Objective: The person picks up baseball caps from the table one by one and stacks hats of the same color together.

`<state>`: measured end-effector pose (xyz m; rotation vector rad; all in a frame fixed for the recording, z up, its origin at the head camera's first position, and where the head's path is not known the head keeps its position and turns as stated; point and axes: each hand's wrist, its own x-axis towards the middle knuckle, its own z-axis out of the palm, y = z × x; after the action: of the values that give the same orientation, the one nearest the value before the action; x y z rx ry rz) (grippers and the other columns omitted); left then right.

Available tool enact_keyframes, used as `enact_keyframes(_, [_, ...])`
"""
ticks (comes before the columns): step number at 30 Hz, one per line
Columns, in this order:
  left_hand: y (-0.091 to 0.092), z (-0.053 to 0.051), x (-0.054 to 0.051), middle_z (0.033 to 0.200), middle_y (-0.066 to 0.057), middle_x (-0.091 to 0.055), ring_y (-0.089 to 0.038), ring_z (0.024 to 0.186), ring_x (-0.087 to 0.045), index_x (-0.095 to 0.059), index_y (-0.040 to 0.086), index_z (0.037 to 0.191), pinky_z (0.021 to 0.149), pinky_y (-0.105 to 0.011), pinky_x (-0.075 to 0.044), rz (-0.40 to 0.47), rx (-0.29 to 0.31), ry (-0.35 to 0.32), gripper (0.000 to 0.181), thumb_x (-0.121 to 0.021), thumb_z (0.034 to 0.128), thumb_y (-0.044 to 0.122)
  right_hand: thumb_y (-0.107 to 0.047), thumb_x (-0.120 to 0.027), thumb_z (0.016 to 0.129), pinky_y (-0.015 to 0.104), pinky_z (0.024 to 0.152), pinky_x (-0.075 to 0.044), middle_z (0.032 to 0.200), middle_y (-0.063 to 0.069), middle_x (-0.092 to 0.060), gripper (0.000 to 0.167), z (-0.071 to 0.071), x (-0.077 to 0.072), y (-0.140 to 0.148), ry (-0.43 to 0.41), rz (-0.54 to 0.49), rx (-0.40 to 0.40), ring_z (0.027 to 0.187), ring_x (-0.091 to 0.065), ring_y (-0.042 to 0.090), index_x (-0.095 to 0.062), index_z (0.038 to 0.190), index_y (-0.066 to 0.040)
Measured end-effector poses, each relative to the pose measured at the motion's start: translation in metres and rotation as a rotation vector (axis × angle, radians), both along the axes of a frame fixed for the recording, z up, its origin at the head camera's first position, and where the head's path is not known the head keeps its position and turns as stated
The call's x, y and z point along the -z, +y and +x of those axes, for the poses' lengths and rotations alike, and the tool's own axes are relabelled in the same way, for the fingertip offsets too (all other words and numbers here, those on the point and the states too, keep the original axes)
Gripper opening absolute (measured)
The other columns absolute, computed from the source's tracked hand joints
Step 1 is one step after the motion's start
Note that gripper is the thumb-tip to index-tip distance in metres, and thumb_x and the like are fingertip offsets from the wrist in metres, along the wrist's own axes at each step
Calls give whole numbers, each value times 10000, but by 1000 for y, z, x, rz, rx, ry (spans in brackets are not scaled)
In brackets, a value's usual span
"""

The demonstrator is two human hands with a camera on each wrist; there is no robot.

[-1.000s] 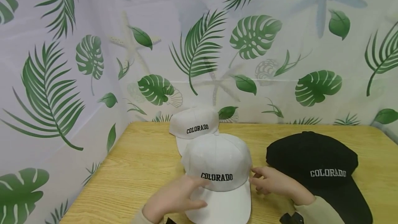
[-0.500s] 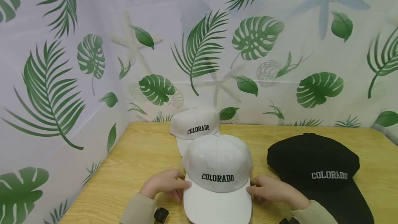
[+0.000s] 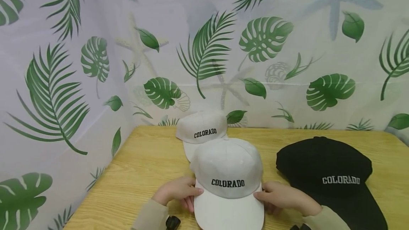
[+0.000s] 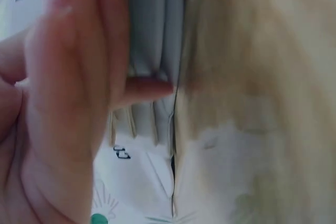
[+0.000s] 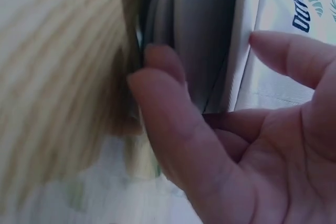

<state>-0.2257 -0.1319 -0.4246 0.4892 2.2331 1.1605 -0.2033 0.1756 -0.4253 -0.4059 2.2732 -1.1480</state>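
Observation:
A white baseball cap (image 3: 228, 168) lettered COLORADO sits at the front of the table, its brim toward me. Layered brims (image 5: 205, 35) beneath it show in the right wrist view, so it tops a stack of caps. My left hand (image 3: 177, 192) grips the brim's left edge, thumb on top, fingers lower at the side. At the right edge, my right hand (image 3: 282, 196) pinches the brim, its thumb (image 5: 286, 56) on the upper face and other fingers among the lower layers. Parts of the fingers are hidden under the brim in the head view.
Behind stands another white COLORADO cap (image 3: 201, 129), partly covered by the front one. A black COLORADO cap (image 3: 324, 162) lies close to my right forearm. The wooden table (image 3: 127, 166) meets a leaf-patterned cloth (image 3: 278, 109) at the back and left.
My left hand has moved from in front of the cap to the brim's left edge and taken hold. My right thumb has come onto the brim. The front cap has shifted slightly right.

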Motion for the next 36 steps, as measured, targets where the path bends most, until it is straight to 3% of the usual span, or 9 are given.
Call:
enact_keyframes(6, [-12,-14,-5,608,-114,-611,-186,526,-604,-579,-30,798,505,-320,-501,12,-67,35,295,-498,905,232,-255,-502,895,299,496,-470,668,50,-559,249,-4,0,3,30,-17,-33,577,-536,165,-559,848,-17])
enact_keyframes(10, [-24,-25,-3,706,-94,-624,-183,620,-610,-591,-76,901,561,-318,-501,19,-189,100,312,-447,928,199,-241,-508,892,305,491,-468,638,57,-558,239,-5,-1,4,49,-32,-33,563,-531,167,-548,831,-14])
enact_keyframes(15, [-28,-41,3,682,-43,-497,-98,500,-391,-530,-58,848,504,-252,-390,56,-357,128,284,-386,945,167,-241,-535,880,302,488,-456,624,51,-550,234,-5,-2,4,76,-6,-44,551,-514,163,-540,831,-12])
enact_keyframes(17, [-26,-47,7,749,-72,-487,-116,548,-405,-520,-72,923,532,-253,-392,100,-433,96,275,-375,947,160,-277,-557,867,295,486,-441,608,45,-549,265,-5,0,4,97,30,-60,532,-506,158,-549,884,-12])
enact_keyframes(20, [-23,-56,9,980,-175,-513,-205,811,-534,-442,-117,1139,685,-317,-465,201,-553,14,340,-372,946,153,-355,-582,838,284,484,-407,576,38,-547,372,-4,1,1,119,84,-80,495,-486,146,-545,994,-19])
enact_keyframes(23, [-20,-63,8,1180,-264,-415,-325,1074,-459,-276,-133,1289,839,-432,-419,317,-650,-88,453,-368,945,147,-401,-583,824,276,487,-384,556,37,-542,452,-3,1,-2,118,110,-76,472,-468,137,-527,1057,-18])
enact_keyframes(28, [-16,-73,1,1173,-263,-364,-358,1110,-419,-224,-77,1326,867,-492,-380,445,-751,-249,477,-362,942,171,-381,-594,822,284,492,-390,560,43,-535,452,0,-3,-3,112,117,-58,482,-473,150,-523,1061,-4])
enact_keyframes(32, [-13,-75,1,1173,-249,-341,-349,1100,-429,-242,-62,1305,867,-514,-370,518,-804,-323,473,-378,927,188,-371,-597,822,286,494,-396,570,43,-538,447,1,-3,-3,109,124,-51,492,-480,155,-521,1068,-6])
enact_keyframes(36, [-11,-75,4,1193,-227,-269,-371,1119,-385,-216,-44,1301,908,-541,-310,649,-860,-391,483,-379,916,197,-376,-595,823,285,495,-398,577,41,-542,472,1,-3,-3,101,128,-50,499,-485,157,-517,1107,-7])
